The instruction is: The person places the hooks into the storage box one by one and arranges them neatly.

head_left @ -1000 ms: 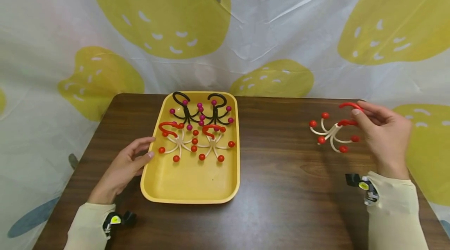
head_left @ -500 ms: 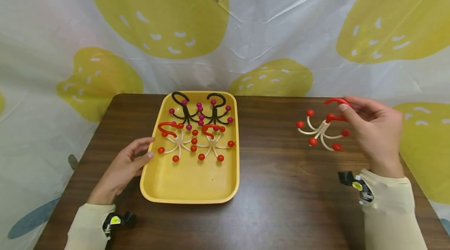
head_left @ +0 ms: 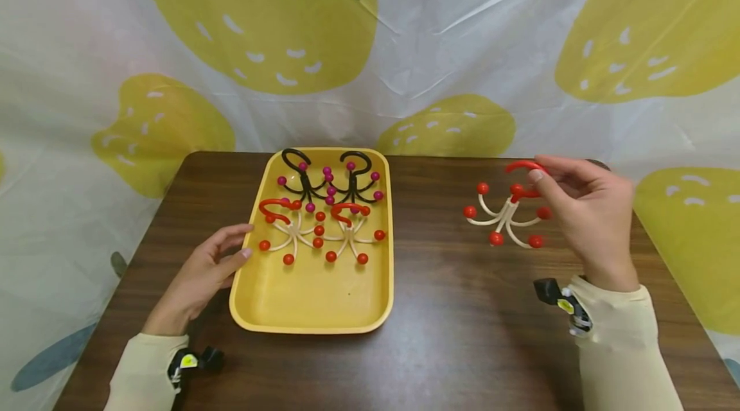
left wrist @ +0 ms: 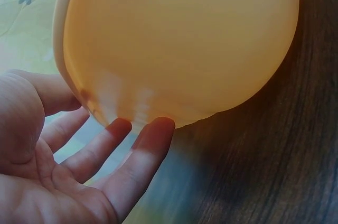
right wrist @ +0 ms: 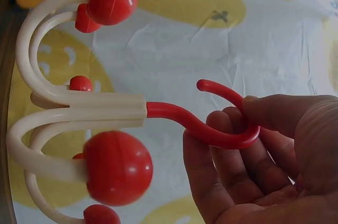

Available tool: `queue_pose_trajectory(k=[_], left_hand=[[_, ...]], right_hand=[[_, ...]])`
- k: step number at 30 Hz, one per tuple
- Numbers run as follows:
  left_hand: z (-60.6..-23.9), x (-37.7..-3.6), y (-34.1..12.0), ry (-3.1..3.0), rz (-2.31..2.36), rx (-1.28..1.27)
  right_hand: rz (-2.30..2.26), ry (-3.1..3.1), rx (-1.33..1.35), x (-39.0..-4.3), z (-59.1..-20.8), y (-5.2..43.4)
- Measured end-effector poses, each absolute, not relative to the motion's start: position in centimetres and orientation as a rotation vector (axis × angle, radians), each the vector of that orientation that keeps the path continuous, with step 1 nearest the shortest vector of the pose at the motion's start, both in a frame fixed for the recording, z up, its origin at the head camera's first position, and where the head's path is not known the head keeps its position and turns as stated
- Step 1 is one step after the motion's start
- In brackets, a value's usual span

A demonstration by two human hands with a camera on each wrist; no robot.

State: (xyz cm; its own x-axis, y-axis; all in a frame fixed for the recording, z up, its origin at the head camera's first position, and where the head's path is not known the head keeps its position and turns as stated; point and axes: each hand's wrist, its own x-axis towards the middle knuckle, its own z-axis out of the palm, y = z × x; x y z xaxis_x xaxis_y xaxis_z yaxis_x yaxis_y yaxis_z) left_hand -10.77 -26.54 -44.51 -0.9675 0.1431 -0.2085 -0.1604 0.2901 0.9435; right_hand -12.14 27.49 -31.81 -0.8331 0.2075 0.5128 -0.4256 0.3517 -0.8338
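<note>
My right hand (head_left: 592,215) pinches the red hook of a cream hanger (head_left: 507,212) between thumb and fingers. The hanger's several curved arms end in red balls and point down over the table, right of the yellow tray (head_left: 312,308). In the right wrist view the red hook (right wrist: 222,138) runs across the fingers, with the thumb on its bend. My left hand (head_left: 202,276) holds the tray's left side, thumb at the rim and fingers along the outer wall (left wrist: 142,152). Two similar cream hangers (head_left: 349,231) and two black hangers with magenta balls (head_left: 304,183) lie in the tray.
The tray stands on a brown wooden table (head_left: 451,334). A white cloth with yellow fruit print (head_left: 439,45) hangs behind the table's far edge. Dark wrist cameras (head_left: 563,305) are strapped over both sleeves.
My right hand has moved left with the cream hanger, bringing it closer to the tray. The left hand keeps its place at the tray, and the hangers inside lie as before.
</note>
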Motion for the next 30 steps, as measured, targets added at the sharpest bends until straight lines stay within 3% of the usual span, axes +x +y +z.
queue_pose_trajectory(k=[30], left_hand=[[-44.7, -10.8, -26.6, 2.306, 1.742, -0.013]], right_hand=[[1.633, -2.078, 0.476, -10.8, -30.8, 18.9]])
